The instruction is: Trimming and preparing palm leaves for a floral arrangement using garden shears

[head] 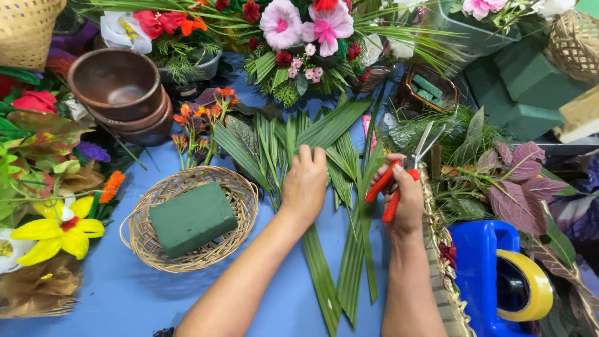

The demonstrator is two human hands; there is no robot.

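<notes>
Long palm leaves (324, 187) — light, limp, best taken near the stems — are pressed flat on the blue surface (125, 293) by the left hand (304, 181), fingers spread, while red-handled scissors (405, 168) are gripped, seemingly open-bladed, by the right hand (405, 200).

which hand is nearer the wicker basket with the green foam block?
Left. The left hand lies on the palm leaves just right of the wicker basket; the right hand, holding red-handled scissors, is farther right.
</notes>
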